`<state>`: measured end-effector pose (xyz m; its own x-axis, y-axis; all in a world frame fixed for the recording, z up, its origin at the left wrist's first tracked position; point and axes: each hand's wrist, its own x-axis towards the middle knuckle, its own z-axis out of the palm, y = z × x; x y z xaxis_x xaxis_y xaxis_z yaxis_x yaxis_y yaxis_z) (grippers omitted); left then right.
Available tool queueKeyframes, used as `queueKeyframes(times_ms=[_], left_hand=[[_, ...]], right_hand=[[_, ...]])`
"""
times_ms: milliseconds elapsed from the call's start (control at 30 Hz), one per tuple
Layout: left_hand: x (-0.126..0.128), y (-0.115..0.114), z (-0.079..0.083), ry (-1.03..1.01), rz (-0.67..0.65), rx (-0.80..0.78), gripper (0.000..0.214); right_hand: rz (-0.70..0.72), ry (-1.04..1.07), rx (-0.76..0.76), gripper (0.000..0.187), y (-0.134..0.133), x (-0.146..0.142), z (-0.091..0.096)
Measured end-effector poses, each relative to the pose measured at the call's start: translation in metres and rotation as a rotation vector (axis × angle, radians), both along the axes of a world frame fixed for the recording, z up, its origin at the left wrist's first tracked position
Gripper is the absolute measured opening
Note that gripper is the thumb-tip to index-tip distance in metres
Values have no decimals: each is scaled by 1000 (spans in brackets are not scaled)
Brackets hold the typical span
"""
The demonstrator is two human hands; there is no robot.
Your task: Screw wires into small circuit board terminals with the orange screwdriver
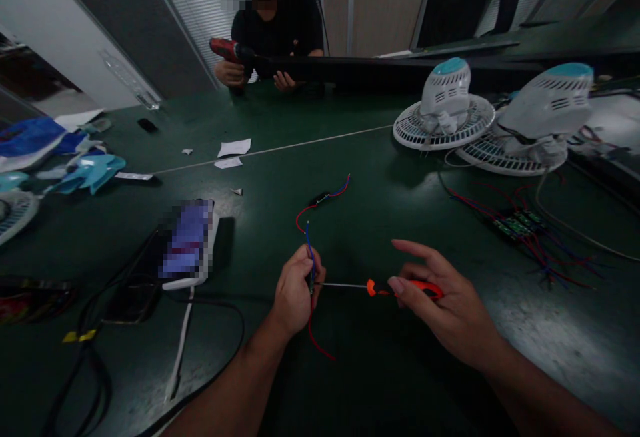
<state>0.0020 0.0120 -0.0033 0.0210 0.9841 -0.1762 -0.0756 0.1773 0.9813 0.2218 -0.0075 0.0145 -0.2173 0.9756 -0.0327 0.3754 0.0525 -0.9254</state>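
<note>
Between the fingers of my left hand (296, 288) is a small circuit board (313, 282) with red and blue wires, mostly hidden by the fingers. Its blue wire (309, 244) sticks up and its red wire (315, 340) trails down toward me. My right hand (440, 304) grips an orange-handled screwdriver (373, 287), with the index finger stretched away from the handle. The thin shaft points left and its tip reaches the board, though the exact contact is hidden. A second small board (320, 198) with red and blue wires lies on the table just beyond.
White fan heads (443, 124) stand at the back right, near several wired circuit boards (523, 224). To the left lie a phone (187, 244), dark cables (100, 357) and blue fan blades (93, 169). Across the green table (280, 117), a person holds a red power drill (227, 49).
</note>
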Motion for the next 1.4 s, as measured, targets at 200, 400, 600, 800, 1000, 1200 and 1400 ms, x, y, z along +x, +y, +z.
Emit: queueKeyframes(times_ms=[200,400,600,800,1000,1200,1400], left_hand=[[1,0,2,-4,1,-21,21],[1,0,1,-12,7,-18,19],[1,0,2,-2,11,-10,19],[1,0,2,-22,14,-21,19],[1,0,0,-27,15,-26,19],[1,0,0,-21,14,-18,20],[2,-1,1,-14,7,-21,20]], right_hand=[[-8,77,-67,47,-3,0,-1],[-52,-48,-127,47,-1,-1,4],[-22,-60,-37,44,0,-2,5],[-14,-35,-18,44,0,-2,1],[-14,-25,25,45,1,-2,1],[-40,-23,39,45,1,-2,2],[-55,35,-14,41,-1,-2,4]])
